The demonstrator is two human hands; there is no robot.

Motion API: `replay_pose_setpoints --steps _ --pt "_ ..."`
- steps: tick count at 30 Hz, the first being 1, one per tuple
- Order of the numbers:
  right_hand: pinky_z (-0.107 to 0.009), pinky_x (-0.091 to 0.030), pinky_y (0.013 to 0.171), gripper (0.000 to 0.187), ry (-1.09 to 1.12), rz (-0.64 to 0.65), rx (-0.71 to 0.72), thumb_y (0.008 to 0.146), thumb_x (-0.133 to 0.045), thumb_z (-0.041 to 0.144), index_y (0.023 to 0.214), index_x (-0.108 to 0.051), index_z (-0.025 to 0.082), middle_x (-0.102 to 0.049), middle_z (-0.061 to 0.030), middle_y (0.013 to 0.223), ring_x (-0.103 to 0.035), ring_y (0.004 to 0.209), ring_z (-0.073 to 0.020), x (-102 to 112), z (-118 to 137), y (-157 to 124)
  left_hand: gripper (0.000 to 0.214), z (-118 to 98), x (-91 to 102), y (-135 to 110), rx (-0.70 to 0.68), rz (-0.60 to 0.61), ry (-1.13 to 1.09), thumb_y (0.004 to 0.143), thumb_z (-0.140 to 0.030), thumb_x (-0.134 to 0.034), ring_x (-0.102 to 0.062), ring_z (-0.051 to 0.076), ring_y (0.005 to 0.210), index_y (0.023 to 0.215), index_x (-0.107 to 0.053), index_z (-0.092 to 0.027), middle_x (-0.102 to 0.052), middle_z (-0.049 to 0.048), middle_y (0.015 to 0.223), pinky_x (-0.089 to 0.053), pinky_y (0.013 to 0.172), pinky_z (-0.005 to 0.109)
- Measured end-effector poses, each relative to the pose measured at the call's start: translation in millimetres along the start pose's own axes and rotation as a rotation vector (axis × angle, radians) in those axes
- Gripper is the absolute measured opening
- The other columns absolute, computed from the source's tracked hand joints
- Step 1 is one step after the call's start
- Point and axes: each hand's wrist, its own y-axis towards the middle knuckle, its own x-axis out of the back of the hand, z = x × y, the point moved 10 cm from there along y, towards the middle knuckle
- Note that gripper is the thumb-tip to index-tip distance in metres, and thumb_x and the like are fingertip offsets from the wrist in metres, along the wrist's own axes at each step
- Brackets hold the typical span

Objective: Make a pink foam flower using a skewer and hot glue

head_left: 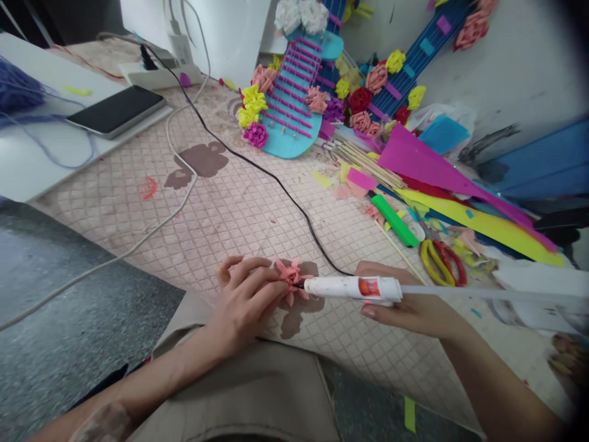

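both forearms are brought in from the lower edge, the left forearm (151, 380) from the lower left and the right forearm (497, 393) from the lower right, and both are bare. the left grip (243, 301) is laid palm down, its fingers (269, 288) stretched rightward, close together, tips pressed down, with the thumb set apart on the far side. the right grip (405, 304) is closed in a grasp, its fingers curled beneath and its thumb (377, 268) laid along the far side.

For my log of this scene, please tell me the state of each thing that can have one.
pink flower, held down by left hand
glue gun, held by right hand, nozzle touching the flower
phone, flat, screen dark
scissors, lying untouched
power strip, plugs in
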Motion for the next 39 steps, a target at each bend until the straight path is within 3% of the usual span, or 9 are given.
replay_pose_setpoints --steps 27,39 --pt "-0.023 -0.036 0.053 0.02 -0.059 -0.016 0.018 0.089 -0.056 0.035 0.078 -0.046 0.021 -0.046 0.0018 0.073 -0.046 0.061 -0.0104 0 -3 1 0.008 -2 -0.5 2 -0.005 0.03 0.003 0.092 -0.027 -0.057 -0.054 0.019 0.097 0.092 -0.064 -0.029 -0.07 -0.003 0.086 -0.027 0.096 0.043" --pt "-0.024 -0.036 0.05 0.02 0.026 -0.044 -0.007 0.085 -0.059 0.038 0.078 -0.049 0.021 -0.048 0.0026 0.069 -0.046 0.057 -0.0106 5 -14 -2 0.008 7 2.2 15 0.15 0.054 -0.058 0.089 -0.028 -0.059 -0.054 0.02 0.09 0.084 -0.064 -0.026 -0.068 -0.0014 0.083 -0.032 0.084 0.041"
